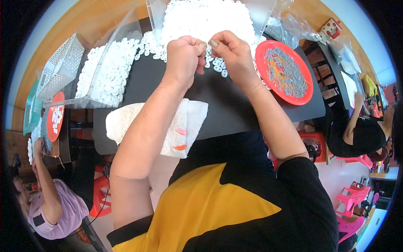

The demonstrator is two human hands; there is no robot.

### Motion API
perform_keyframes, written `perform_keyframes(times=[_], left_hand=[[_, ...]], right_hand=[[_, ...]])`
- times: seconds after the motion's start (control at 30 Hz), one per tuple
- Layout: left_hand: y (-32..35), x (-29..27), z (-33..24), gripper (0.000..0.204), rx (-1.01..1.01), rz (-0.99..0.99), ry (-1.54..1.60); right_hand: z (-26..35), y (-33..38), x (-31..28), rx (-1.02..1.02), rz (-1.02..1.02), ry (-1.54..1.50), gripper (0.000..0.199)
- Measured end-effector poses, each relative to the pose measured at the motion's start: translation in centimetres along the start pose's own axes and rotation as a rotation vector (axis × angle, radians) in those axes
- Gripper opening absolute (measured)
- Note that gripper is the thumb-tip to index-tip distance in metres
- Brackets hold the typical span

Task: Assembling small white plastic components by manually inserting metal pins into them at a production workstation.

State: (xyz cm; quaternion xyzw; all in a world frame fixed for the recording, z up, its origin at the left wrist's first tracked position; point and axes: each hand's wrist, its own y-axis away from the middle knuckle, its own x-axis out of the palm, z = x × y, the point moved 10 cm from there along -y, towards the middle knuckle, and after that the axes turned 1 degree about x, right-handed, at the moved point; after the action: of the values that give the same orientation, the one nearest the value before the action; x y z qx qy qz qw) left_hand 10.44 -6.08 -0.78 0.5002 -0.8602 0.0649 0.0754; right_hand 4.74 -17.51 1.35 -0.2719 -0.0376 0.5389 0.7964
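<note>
Two hands: pinched together over the tabletop [235,105]
Left grip [182,54]: clenched, contents hidden
Right grip [233,52]: fingertips pinched, contents hidden
Below: white rings [218,65]

I see white plastic rings [201,19] heaped on my black board [218,105], grey metal pins on a red plate [303,97], and a white towel [126,119] with orange marks.

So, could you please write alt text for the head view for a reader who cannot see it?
A person's left hand and right hand meet, pinching something too small to identify, above a black tabletop heaped with small white plastic rings. A round red plate of thin grey metal pieces sits at the right; a white towel lies under the left forearm.
</note>
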Motion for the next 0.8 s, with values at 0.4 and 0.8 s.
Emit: perform_keyframes(times=[0.4,0.8], left_hand=[[0.2,0.5,0.1,0.013,0.024,0.034,-0.087],[-0.3,-0.1,-0.5,0.012,0.102,0.011,-0.031]], right_hand=[[0.4,0.0,-0.8,0.014,0.051,0.252,0.017],[0.6,0.0,0.3,0.053,-0.017,0.03,0.012]])
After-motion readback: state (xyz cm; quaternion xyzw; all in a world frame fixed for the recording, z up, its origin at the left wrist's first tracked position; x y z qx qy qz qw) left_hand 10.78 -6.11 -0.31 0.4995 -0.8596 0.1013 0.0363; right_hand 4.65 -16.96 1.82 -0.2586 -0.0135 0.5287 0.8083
